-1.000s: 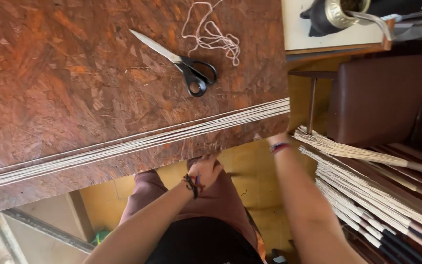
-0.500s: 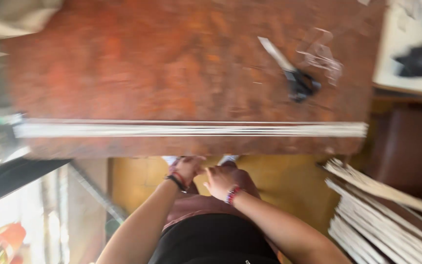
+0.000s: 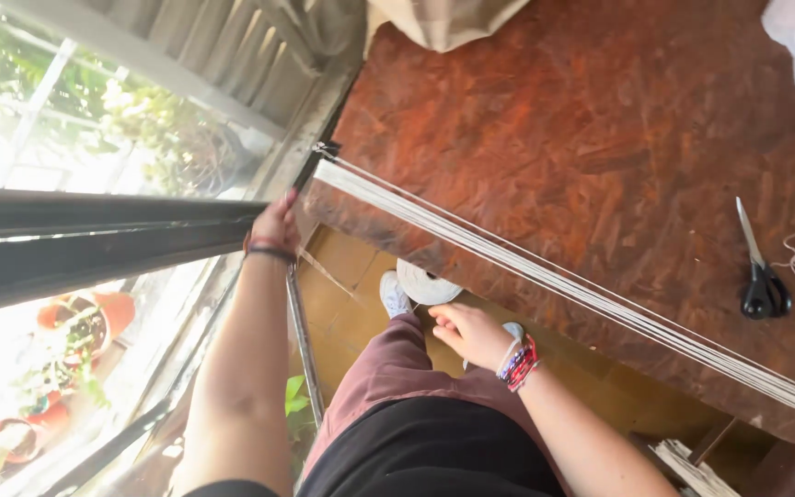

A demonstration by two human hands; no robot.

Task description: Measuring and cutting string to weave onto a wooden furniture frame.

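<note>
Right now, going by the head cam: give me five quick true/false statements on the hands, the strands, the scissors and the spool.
1. The left hand is raised near the end of the pale strands at the table corner. True.
2. The scissors are in the right hand. False: they lie on the brown table, apart from both hands.
3. The strands run in a tight band along the table's near edge. True.
4. The white spool stands on the table top. False: it sits on the floor below the table edge, by a shoe.
5. The right hand is on the table top. False: it is below the table edge, above the lap.
</note>
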